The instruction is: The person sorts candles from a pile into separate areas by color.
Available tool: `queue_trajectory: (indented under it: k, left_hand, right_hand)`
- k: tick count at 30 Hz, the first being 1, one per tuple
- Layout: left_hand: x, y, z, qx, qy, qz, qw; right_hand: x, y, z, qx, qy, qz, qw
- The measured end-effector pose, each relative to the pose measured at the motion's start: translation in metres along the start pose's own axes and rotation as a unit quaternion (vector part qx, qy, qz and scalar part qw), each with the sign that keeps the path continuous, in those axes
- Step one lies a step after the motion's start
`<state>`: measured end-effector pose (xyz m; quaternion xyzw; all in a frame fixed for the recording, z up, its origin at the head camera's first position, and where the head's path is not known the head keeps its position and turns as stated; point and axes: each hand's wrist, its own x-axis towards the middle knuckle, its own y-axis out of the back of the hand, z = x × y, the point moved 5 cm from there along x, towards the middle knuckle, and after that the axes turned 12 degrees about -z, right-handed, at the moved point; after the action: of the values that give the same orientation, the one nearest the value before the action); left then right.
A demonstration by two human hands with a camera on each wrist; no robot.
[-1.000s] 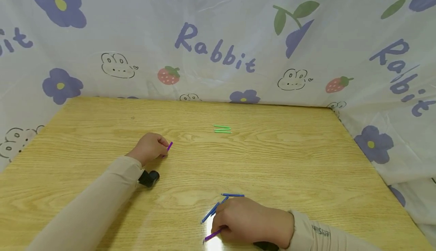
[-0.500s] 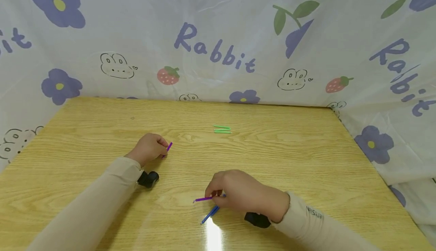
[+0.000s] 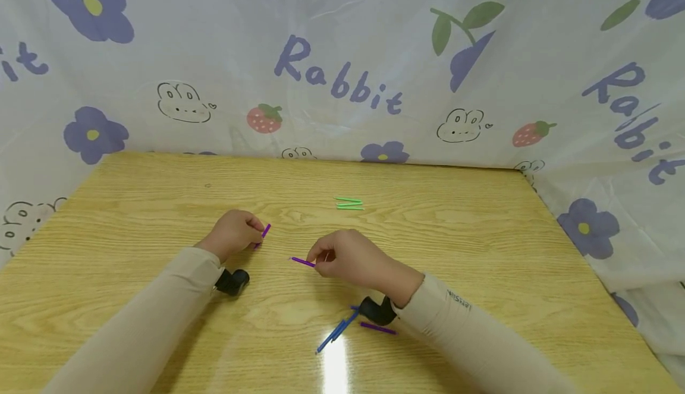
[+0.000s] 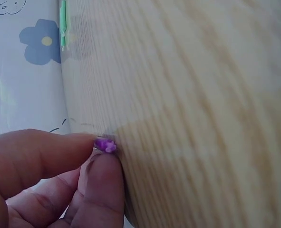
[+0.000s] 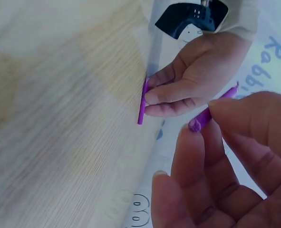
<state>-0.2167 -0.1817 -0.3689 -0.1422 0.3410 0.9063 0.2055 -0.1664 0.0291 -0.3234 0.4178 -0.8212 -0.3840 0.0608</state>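
My left hand [image 3: 232,233] pinches a thin purple candle [image 3: 266,230] low at the tabletop, left of centre. In the left wrist view only the end of that purple candle [image 4: 107,145] shows between thumb and finger. Right of it, my right hand [image 3: 350,260] holds another purple candle [image 3: 302,261] between thumb and fingertips, its wick end toward the left hand. The right wrist view has this candle [image 5: 202,119] up close, with the left hand's candle [image 5: 142,104] beyond it against the table. A third purple candle [image 3: 378,328] lies on the table below the right wrist.
Several blue candles [image 3: 332,336] lie in a loose cluster near the front, partly behind the right wrist camera [image 3: 377,311]. Farther back are three green candles [image 3: 349,204] on the wooden table [image 3: 455,251]. A printed white cloth [image 3: 342,19] hangs behind the table.
My right hand has carried its purple candle up and left from the front of the table toward the left hand, uncovering a purple candle there. The left hand stays in place.
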Motion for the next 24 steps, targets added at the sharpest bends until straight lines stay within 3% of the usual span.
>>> queue_trajectory:
  k: [7, 24]
  left_hand:
    - [0.000, 0.000, 0.001, -0.011, 0.004, 0.001, 0.9999]
    - [0.002, -0.001, -0.001, -0.027, 0.009, 0.000, 0.9996]
  right_hand:
    - [0.021, 0.005, 0.006, 0.041, -0.042, 0.019, 0.9981]
    - [0.064, 0.009, 0.013, 0.027, -0.113, 0.048, 0.9921]
